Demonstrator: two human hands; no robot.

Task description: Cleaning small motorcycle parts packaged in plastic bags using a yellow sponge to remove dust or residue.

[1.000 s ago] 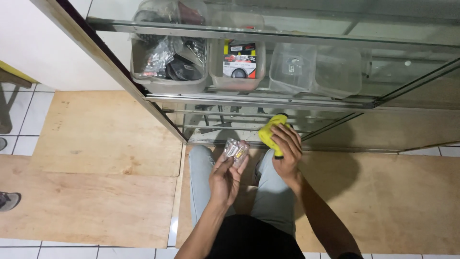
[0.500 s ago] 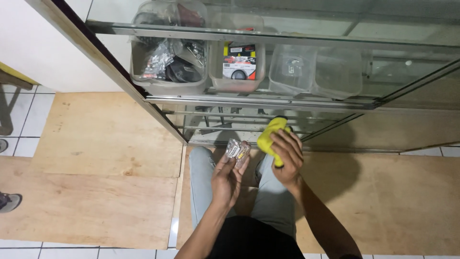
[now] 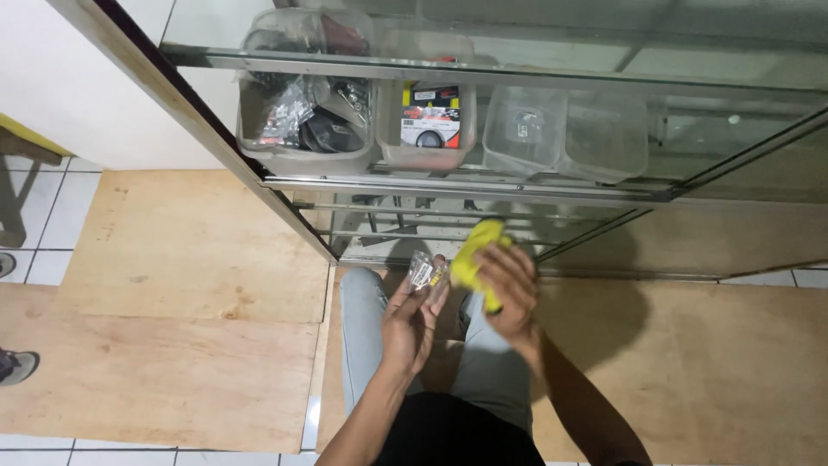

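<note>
While the person kneels before a glass cabinet, the scene runs so from left to right:
Floor: pale plywood sheets [image 3: 172,285], flat and matt, laid over white tiles; wide bare room on the left, with a shoe [image 3: 15,364] at the far left edge
Cabinet frame: a dark metal post [image 3: 216,147] slants down to just beside the left knee
Left tub: a clear plastic tub [image 3: 304,129] on the glass shelf [image 3: 517,69], packed with dark tangled parts and shiny bags
Left hand: the left hand [image 3: 412,321] is raised palm-up, fingers closed on a small clear packet [image 3: 424,273], crinkly, with a light label, held above the lap in grey trousers
Middle tub: a tub holding a printed card pack [image 3: 435,116], directly above the hands
Cloth: a soft yellow cloth [image 3: 476,259], bunched, touching the packet's right side
Right hand: the right hand [image 3: 511,289] is clenched round the cloth, just beside the left hand
Right tubs: two clear, nearly bare tubs [image 3: 565,134] with rounded corners
Right floor: more plywood, shadowed near the cabinet's lower rail, open beyond the right arm
</note>
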